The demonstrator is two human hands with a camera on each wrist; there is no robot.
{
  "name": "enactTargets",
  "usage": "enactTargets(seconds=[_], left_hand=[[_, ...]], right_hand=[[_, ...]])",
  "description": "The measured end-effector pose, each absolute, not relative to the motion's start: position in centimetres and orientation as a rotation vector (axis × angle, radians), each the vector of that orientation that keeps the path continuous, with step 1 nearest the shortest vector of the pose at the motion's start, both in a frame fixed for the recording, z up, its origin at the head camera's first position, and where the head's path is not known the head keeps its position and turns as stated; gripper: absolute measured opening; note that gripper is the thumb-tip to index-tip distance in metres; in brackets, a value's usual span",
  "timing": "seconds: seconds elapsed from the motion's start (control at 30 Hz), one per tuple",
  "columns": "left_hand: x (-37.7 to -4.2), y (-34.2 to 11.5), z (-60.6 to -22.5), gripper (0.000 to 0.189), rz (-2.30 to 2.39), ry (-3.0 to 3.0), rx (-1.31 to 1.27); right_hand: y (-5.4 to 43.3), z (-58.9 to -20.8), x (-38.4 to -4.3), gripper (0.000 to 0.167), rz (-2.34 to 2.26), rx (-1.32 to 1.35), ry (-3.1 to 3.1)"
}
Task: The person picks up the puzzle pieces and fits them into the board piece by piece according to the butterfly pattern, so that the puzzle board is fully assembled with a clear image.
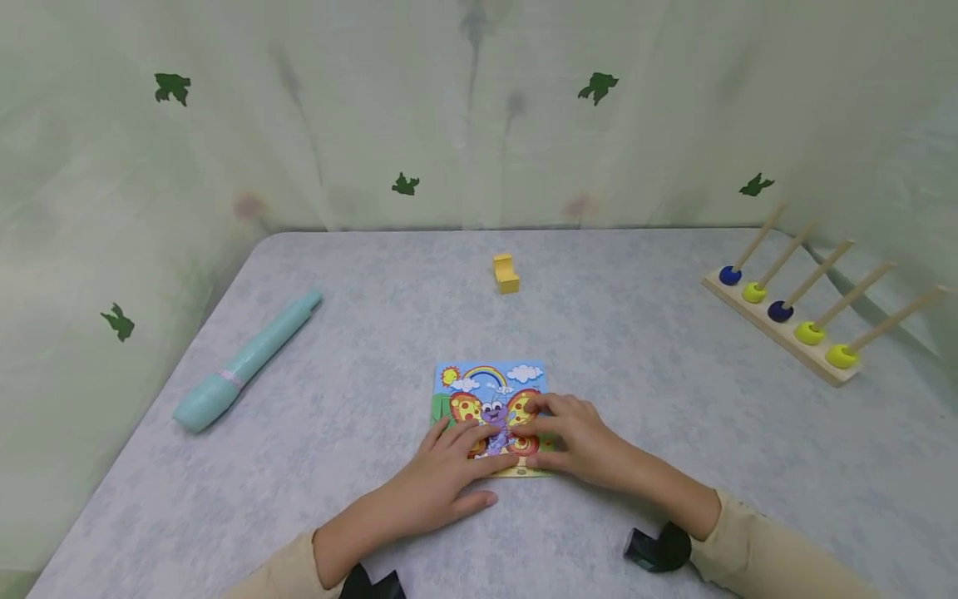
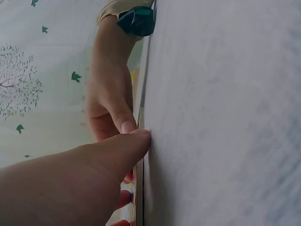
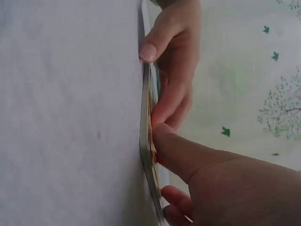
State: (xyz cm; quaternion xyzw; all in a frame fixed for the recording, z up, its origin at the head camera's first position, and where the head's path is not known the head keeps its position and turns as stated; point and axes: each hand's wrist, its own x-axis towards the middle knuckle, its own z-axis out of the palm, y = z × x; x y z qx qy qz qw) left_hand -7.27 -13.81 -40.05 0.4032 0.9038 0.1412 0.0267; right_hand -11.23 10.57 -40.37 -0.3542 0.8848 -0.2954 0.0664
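Observation:
A flat, square butterfly picture puzzle point(image 1: 490, 372) lies on the table in front of me, with a sun, a rainbow and clouds along its top. My left hand point(image 1: 440, 476) rests over its lower left part, fingers spread and thumb beside the near edge. From the right, my right hand point(image 1: 587, 441) touches the butterfly's right wing with gently bent fingertips, its thumb at the lower right. Both hands hide part of the picture. The right wrist view shows the puzzle's thin edge point(image 3: 145, 127), with the right thumb on its face.
A teal tapered object point(image 1: 258, 358) with a pale band lies at the left. Behind the puzzle stands a small yellow chair-shaped block point(image 1: 506, 274). At the right is a wooden peg rack point(image 1: 793, 337) with blue and yellow beads. A leaf-patterned curtain point(image 1: 479, 108) hangs behind the table.

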Motion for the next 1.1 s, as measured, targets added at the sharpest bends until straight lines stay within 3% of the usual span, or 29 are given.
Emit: enactTargets(seconds=[0.17,0.37,0.53,0.77,1.1], left_hand=[[-7.7,-14.5,-39.9,0.054,0.487,2.807,1.162],[-8.4,-16.4,-39.6,0.092,0.601,2.854,0.731],[-8.9,-17.8,-39.3,0.109,0.662,2.777,0.595],[-9.6,-17.9,-39.4,0.108,0.630,2.792,0.714],[-10.9,-14.4,-39.7,0.105,0.446,2.824,0.789]], right_hand=[[10.9,-40.6,-11.5,0.058,-0.821,-1.023,2.693],[11.1,-40.9,-11.5,0.081,-0.834,-0.843,2.726],[11.4,-40.6,-11.6,0.084,-0.828,-0.874,2.700],[12.0,-40.3,-11.9,0.084,-0.795,-0.887,2.670],[14.6,-39.2,-12.7,0.082,-0.687,-0.733,2.661]])
